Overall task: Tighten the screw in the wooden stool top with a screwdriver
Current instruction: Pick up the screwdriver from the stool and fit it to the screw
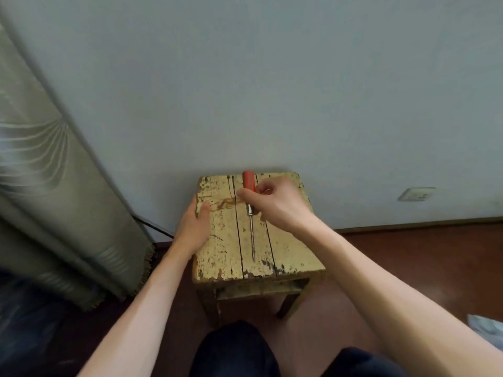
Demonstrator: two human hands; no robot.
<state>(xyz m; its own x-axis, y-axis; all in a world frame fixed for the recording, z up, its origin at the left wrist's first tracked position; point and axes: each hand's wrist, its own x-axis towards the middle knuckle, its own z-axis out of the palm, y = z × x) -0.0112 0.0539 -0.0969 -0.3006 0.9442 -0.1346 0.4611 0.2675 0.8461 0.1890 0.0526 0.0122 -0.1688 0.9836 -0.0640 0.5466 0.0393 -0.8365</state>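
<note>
A worn yellow wooden stool [226, 248] with cracked boards stands against the wall. A screwdriver [249, 180] with a red handle lies along the middle board, its metal shaft pointing toward me. My right hand [275, 204] is over the handle's near end, fingers curled round it. My left hand [194, 227] holds the stool's left edge, thumb on top. I cannot make out the screw in the stool top.
A grey-green curtain [49, 186] hangs at the left and reaches the floor. A dark cable [155, 225] runs along the wall base. A wall socket [415, 194] sits low at the right. My knees are just before the stool on the brown floor [408, 268].
</note>
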